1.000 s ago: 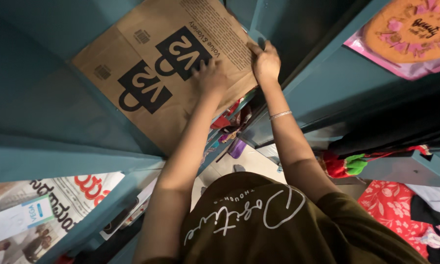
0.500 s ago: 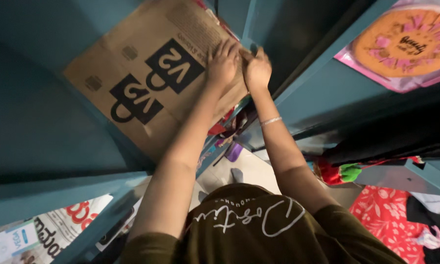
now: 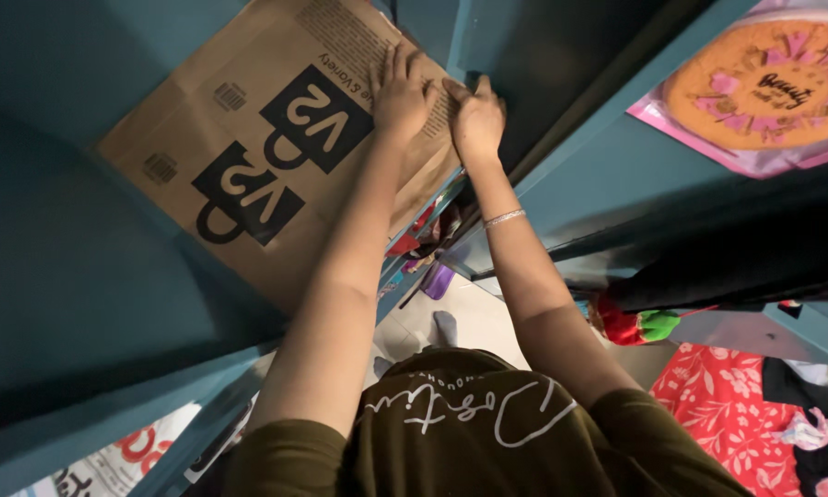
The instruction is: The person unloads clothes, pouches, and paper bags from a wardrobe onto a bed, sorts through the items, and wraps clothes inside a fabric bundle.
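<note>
The teal metal cupboard [image 3: 82,304] fills most of the view. A flattened brown cardboard sheet [image 3: 248,120] lies on its upper shelf. The left hand [image 3: 400,87] presses flat on the sheet with fingers spread. The right hand [image 3: 474,115] pinches the sheet's edge just beside it.

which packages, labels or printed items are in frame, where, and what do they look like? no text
Brown paper bag: flat on the teal shelf, upper left; tan with two black blocky marks, small barcodes, fine print; left hand and right hand press on its right edge.
Round orange packet: upper right shelf; orange disc on pink backing, glossy wrap.
Newspaper: bottom left, lower shelf; white with red and black print, mostly hidden.
</note>
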